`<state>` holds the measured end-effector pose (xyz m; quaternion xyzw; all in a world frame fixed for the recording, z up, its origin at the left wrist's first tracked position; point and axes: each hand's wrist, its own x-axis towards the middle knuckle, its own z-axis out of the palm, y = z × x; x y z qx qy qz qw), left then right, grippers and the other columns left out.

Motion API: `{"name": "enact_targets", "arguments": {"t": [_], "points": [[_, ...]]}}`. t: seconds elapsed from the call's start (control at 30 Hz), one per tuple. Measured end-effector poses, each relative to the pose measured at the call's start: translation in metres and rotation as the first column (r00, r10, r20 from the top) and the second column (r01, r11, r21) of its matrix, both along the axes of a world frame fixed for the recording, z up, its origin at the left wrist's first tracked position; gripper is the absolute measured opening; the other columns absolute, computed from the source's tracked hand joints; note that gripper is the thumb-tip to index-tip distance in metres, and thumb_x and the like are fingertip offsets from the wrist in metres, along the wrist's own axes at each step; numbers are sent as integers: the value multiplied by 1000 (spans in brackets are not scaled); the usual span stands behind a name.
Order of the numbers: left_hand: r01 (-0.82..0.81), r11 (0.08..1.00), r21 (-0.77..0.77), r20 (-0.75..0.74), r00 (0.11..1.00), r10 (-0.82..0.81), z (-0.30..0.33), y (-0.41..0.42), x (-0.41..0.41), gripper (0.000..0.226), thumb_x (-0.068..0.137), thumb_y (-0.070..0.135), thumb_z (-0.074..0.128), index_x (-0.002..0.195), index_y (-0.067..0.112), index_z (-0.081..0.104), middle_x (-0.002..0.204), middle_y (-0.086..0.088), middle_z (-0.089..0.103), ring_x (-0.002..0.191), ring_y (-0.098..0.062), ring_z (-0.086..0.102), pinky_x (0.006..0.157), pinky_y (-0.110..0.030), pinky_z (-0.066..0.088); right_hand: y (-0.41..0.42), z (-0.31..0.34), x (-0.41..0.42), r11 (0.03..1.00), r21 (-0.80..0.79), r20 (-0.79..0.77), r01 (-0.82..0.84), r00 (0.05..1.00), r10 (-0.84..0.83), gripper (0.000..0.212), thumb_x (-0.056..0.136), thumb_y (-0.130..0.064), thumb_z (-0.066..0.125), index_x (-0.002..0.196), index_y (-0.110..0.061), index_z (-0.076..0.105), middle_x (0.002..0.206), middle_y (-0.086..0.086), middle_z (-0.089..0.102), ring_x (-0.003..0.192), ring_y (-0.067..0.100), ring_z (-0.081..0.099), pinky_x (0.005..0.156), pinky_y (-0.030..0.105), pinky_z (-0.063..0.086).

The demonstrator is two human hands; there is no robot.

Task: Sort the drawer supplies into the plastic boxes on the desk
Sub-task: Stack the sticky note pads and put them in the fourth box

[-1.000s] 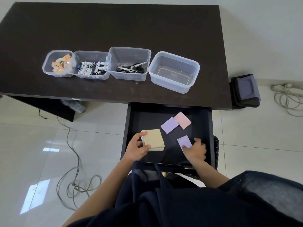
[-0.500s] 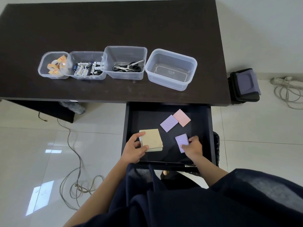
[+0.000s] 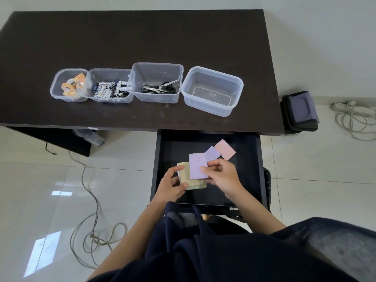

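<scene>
Over the open drawer [image 3: 252,169], which sticks out from under the dark tabletop [image 3: 142,37], a person's two hands meet above a pile of sticky notes. The left hand [image 3: 171,186] has its grip closed on the left edge of a tan pad [image 3: 184,176], thumb on top and fingers curled beneath. The right hand [image 3: 222,176] pinches a purple pad [image 3: 197,165] between thumb and fingers, holding it flat over the tan pad; whether the two pads touch is hard to tell from this angle.

Farther back in the drawer lie two more pads: a second purple one [image 3: 212,153], partly hidden behind the held pad, and a pink one [image 3: 224,149] touching its right corner.

On the tabletop four clear plastic boxes stand in a row, side by side. From left to right: a small box [image 3: 59,94] holds rolls of tape [image 3: 72,86]; the next box [image 3: 109,99] holds batteries [image 3: 109,89]; the third box [image 3: 157,68] holds scissors [image 3: 159,88]; the fourth box [image 3: 212,107], the largest, sits at a slight angle and holds none of the supplies.

Dark blue clothing [image 3: 223,257] fills the bottom of the view. A thin cable [image 3: 91,231] loops across the glossy tiled floor [image 3: 30,180] at left. At right, beside the desk, a dark case [image 3: 301,110] rests on the floor, with a coiled white cord [image 3: 354,119] near it.
</scene>
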<state>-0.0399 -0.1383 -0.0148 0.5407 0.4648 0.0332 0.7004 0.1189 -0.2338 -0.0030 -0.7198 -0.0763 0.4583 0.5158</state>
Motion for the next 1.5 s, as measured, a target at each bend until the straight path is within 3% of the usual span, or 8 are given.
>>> {"name": "enact_targets", "arguments": {"t": [0.2,0.4,0.6,0.87,1.07,1.2,1.37,1.5], "points": [[-8,1000,-4,82,997,9,7,0,5,45,86,-4,60,112,31,50,102,-14,63,82,-26,60,68,-36,50,3,-2,1,969,-129,262,-213,935,240,29,77,-29,76,97,-11,63,90,0,65,82,12,62,72,24,53],[0,999,-36,146,989,5,9,2,8,44,83,-1,64,111,31,50,104,-13,60,88,-35,55,72,-36,46,1,-1,4,967,-60,200,-249,946,256,27,83,-29,71,100,-12,58,102,-2,61,95,12,58,73,17,46],[17,999,-43,169,986,-9,15,3,9,51,71,17,67,114,34,46,105,-7,59,87,-23,61,66,-32,51,1,-3,7,953,-10,137,-304,943,302,20,87,-33,65,98,-24,51,112,-4,58,107,12,55,77,22,45],[93,992,-81,177,981,-78,20,13,11,71,85,8,61,131,54,33,106,-11,62,92,-33,52,80,-43,39,3,-6,2,954,23,128,-298,947,293,22,86,-34,66,101,-31,49,120,-1,56,109,18,56,77,32,59],[134,990,-32,171,977,-127,22,12,16,71,95,2,47,138,48,15,132,-18,51,107,-27,59,71,-20,52,4,-9,-2,958,43,120,-285,953,278,21,85,-32,68,98,-31,51,116,-1,58,106,19,58,81,37,57],[98,991,-96,163,983,-81,23,10,17,69,98,-2,36,143,43,9,118,-14,57,86,-14,64,63,-16,50,3,-13,-3,956,37,125,-292,950,285,24,83,-35,69,99,-30,52,115,-3,58,107,19,57,85,36,56],[137,990,18,107,985,-138,27,10,16,66,98,2,40,142,41,10,86,-8,57,47,-3,50,47,-12,39,2,-14,-4,953,48,119,-299,949,291,24,83,-36,70,99,-29,54,113,-2,60,105,20,58,83,37,56],[162,983,82,94,981,-170,22,9,13,73,96,3,45,141,44,5,88,-12,60,50,-7,44,47,-16,40,0,-14,-3,950,49,112,-308,947,301,24,83,-37,69,101,-30,54,115,0,59,104,20,58,74,32,58]]}}
